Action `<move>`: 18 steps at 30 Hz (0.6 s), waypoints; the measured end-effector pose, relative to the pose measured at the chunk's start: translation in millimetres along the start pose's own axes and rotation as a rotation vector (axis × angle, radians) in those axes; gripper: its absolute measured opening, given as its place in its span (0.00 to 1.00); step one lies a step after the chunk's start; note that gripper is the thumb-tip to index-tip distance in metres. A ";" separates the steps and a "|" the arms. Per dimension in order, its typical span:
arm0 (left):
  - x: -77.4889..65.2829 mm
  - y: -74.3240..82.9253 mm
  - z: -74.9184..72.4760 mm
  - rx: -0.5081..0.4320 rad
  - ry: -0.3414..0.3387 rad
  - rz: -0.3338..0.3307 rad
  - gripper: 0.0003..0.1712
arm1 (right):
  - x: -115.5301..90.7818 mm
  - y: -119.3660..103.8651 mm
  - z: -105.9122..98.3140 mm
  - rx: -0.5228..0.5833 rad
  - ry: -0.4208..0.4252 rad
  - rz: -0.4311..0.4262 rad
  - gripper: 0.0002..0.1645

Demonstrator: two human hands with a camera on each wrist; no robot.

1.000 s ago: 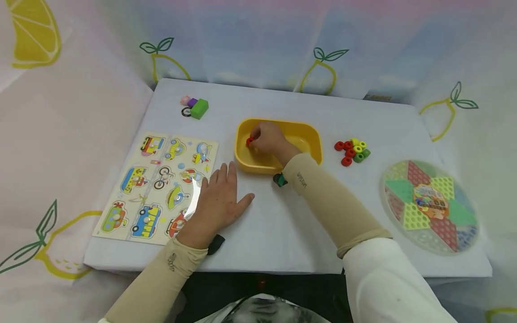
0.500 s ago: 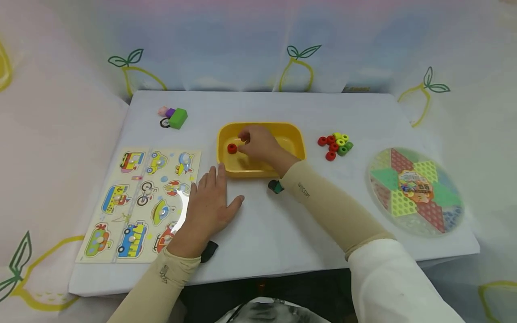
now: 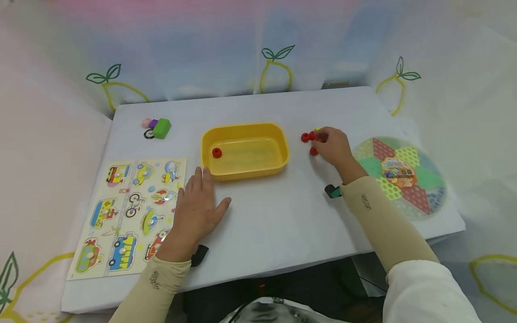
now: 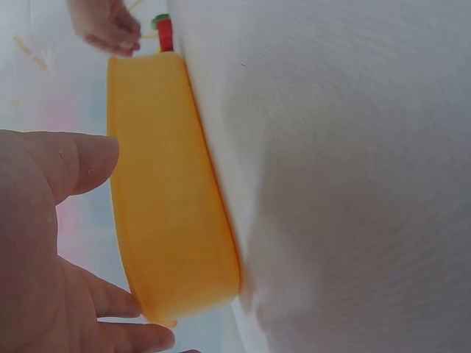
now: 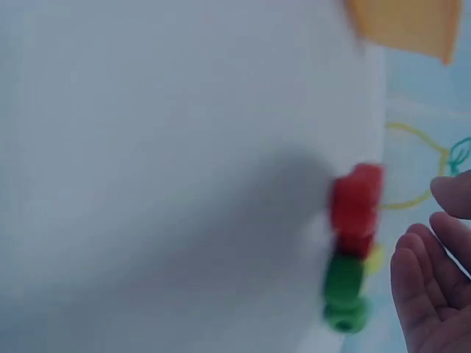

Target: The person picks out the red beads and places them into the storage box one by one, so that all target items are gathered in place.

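My left hand [image 3: 195, 213] lies with fairly straight fingers at the near left corner of a yellow tray [image 3: 246, 175], fingertips at its rim; the left wrist view shows the same hand beside the tray's orange-looking wall [image 4: 158, 176]. A single red bead [image 3: 216, 153] sits inside the tray, towards the left. Over the bead pile to the right hovers my right hand [image 3: 335, 146], covering part of it. Red beads [image 3: 305, 137] and a bit of yellow bead [image 3: 317, 128] show beside its fingers. In the right wrist view, thumb and fingers are apart, near blurred red and green beads [image 5: 343, 283].
A vehicle puzzle board [image 3: 135, 215] lies at the left, partly under my left forearm. Behind it sit a green block [image 3: 162, 128] and several small pieces. The round patterned board [image 3: 400, 175] lies right of my right hand. Patterned curtains border the table [image 3: 262, 224].
My right hand has let go of the red bead inside the tray and moved right to the bead pile. The left hand keeps its place by the tray, while the head view has shifted.
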State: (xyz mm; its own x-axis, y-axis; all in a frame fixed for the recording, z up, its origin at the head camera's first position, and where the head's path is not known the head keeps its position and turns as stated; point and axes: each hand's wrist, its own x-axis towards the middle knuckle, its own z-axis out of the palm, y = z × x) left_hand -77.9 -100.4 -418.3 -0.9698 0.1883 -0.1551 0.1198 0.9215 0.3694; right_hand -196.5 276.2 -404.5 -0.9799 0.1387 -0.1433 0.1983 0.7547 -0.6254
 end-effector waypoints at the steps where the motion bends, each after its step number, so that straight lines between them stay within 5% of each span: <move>1: 0.3 0.6 0.2 0.004 -0.001 0.002 0.59 | -0.8 9.5 -0.3 -0.018 -0.011 0.003 0.22; 5: 0.2 0.1 -0.5 0.022 -0.008 -0.004 0.59 | -0.7 27.5 5.3 -0.071 -0.044 -0.011 0.24; 18: 0.7 2.5 -1.7 0.031 -0.016 -0.002 0.60 | 2.7 23.1 11.7 -0.149 -0.116 -0.002 0.25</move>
State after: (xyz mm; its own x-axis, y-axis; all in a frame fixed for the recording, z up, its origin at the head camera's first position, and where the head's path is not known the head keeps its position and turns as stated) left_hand -78.6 -98.6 -415.9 -0.9666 0.1918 -0.1700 0.1249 0.9317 0.3410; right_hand -194.4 286.5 -428.3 -0.9696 0.0687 -0.2350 0.1825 0.8425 -0.5068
